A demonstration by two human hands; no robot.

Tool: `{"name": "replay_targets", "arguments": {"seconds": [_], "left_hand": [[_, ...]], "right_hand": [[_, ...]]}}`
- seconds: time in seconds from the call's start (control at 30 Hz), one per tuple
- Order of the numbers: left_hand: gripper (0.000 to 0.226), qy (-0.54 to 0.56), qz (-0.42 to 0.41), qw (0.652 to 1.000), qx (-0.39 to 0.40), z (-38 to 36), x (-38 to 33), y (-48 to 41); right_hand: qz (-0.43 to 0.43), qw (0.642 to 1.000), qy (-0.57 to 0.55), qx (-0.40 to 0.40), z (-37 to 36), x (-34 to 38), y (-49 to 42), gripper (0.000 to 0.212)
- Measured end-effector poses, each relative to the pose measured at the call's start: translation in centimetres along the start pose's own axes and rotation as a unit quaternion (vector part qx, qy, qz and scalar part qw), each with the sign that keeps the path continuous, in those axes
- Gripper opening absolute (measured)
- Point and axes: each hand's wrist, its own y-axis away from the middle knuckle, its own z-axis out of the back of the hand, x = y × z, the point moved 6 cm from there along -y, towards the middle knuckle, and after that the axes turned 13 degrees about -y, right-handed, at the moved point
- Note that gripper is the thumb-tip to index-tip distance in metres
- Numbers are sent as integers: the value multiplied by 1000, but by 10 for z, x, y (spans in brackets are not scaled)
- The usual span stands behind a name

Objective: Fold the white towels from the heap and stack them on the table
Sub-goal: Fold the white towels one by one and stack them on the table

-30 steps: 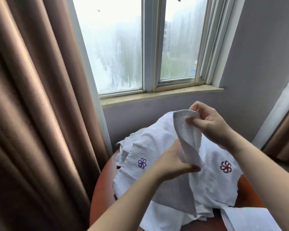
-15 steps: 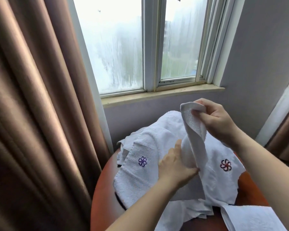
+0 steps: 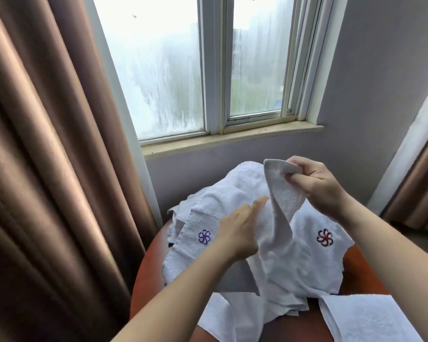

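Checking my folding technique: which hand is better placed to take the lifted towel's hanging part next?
Left. The left hand is open, right beside the lifted towel where it hangs over the heap; the right hand is busy pinching its top corner.

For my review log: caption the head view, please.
Right hand pinches a white towel above the heap; left hand open beside it.

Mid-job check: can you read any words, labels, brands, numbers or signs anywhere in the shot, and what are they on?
No readable text anywhere in view.
Symbol only, no letters: purple pinwheel emblem stitched on the heap's left towel.
Symbol only, no letters: red pinwheel emblem stitched on the heap's right towel.
No tag or print shows on the lifted towel pinched by the right hand.
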Motion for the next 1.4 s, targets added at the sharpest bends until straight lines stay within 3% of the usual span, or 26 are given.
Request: {"name": "replay_targets", "arguments": {"seconds": [0.07, 0.2, 0.33, 0.4, 0.5, 0.7, 0.8, 0.87, 0.97, 1.03, 1.17, 1.27, 1.4], "left_hand": [[67, -80, 23, 997, -5, 5, 13, -1], [25, -98, 105, 989, -29, 16, 45, -1], [18, -16, 207, 978, -16, 31, 75, 1], [25, 123, 228, 966, -22, 34, 82, -2], [27, 348, 183, 920, 5, 47, 60, -9], [19, 528, 21, 837, 138, 80, -1, -10], [35, 577, -28, 800, 160, 83, -2, -3], [48, 607, -17, 785, 123, 83, 7, -4], [39, 657, 87, 749, 6, 89, 19, -5], [39, 686, 104, 719, -33, 90, 17, -6], [51, 725, 90, 678, -80, 97, 10, -5], [50, 757, 45, 646, -87, 106, 5, -1], [60, 776, 0, 623, -98, 112, 0, 1]], "right_hand": [[2, 1000, 13, -16, 6, -3, 1, 12], [21, 998, 59, -30, 23, 2, -1, 15], [7, 998, 60, 2, 33, 3, 2, 13], [-2, 998, 52, 28, 31, 5, 6, 23], [-10, 998, 25, 56, 15, 17, 10, 17], [-18, 989, -10, 145, -38, 50, 13, 2], [-27, 992, -10, 126, -38, 54, 9, 5], [-36, 992, 4, 118, -37, 52, 10, 10], [-46, 992, 4, 120, -46, 49, 14, 21], [-37, 992, -4, 120, -56, 49, 17, 24], [-15, 995, -11, 95, -63, 52, 16, 18], [-1, 999, 11, 32, -55, 53, 11, 10], [27, 998, 64, 3, -53, 55, 8, 18]]}}
